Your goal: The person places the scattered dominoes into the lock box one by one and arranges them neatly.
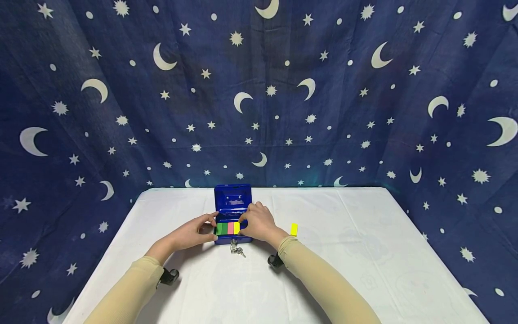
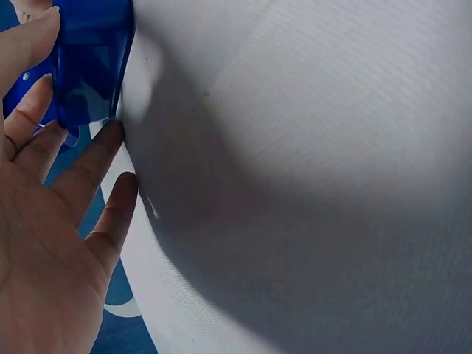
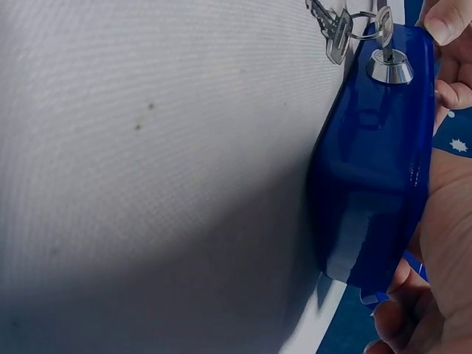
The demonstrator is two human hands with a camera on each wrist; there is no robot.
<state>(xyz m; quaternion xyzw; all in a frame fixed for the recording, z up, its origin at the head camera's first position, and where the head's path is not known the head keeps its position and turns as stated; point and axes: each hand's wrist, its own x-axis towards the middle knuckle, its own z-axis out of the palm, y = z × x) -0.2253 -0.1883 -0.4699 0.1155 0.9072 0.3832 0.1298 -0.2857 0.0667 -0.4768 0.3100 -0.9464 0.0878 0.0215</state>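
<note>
A: Blue box [image 1: 232,191] open — why's the left hand [image 1: 191,233] on its left wall?

B: Bracing it, probably; fingers extended, no grip. Right hand [image 1: 260,223] pinches a yellow block [image 1: 236,228] inside the box, likely by the ends — pink block's [image 1: 230,228] crowding it. Keys [image 3: 338,37] hang at its front.

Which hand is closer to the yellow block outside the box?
Right. The right hand is left of the yellow block, at the right of the blue box; the left hand is farther left.
</note>
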